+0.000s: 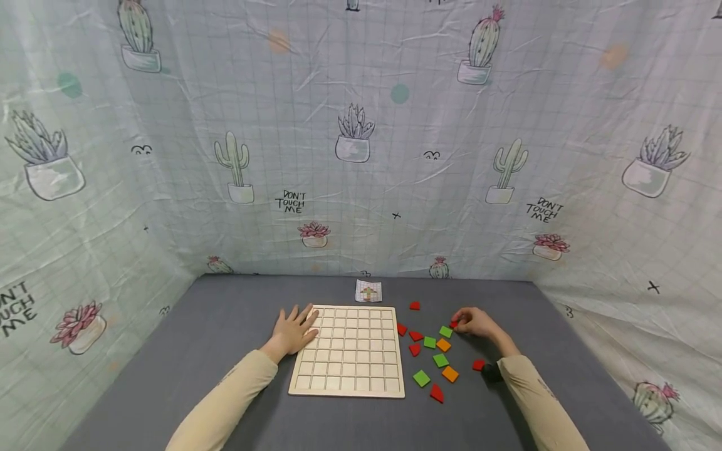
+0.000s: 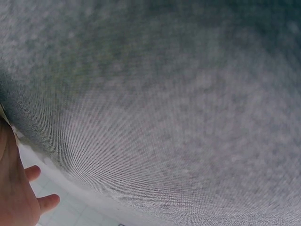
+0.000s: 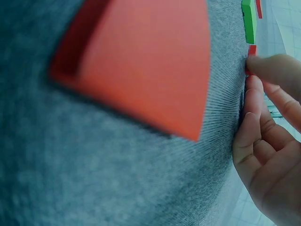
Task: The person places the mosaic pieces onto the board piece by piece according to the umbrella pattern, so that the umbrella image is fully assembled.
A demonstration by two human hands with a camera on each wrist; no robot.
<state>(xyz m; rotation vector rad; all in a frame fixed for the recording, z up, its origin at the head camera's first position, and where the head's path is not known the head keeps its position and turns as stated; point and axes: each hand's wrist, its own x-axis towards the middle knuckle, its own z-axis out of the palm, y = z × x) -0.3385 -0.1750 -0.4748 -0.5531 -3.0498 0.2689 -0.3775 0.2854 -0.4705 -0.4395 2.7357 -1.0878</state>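
My left hand [image 1: 290, 332] lies flat with fingers spread, its fingertips on the left edge of a pale wooden grid board [image 1: 348, 396]. In the left wrist view only part of that hand [image 2: 19, 188] shows at the lower left. Right of the board, my right hand [image 1: 479, 323] pinches a small red piece [image 1: 454, 324] between thumb and fingers, down at the table. The right wrist view shows the same grip from the side, with the red piece's end [image 3: 252, 49] sticking out past the thumb. A green square [image 1: 445, 332] lies just beside these fingertips.
Several red, green and orange pieces lie between board and right hand, among them an orange square [image 1: 450, 374] and a red quarter-round piece [image 1: 437, 393]. Another red piece [image 1: 478, 364] sits by the right wrist. A patterned card [image 1: 368, 291] lies behind the board on the grey table [image 1: 237, 307].
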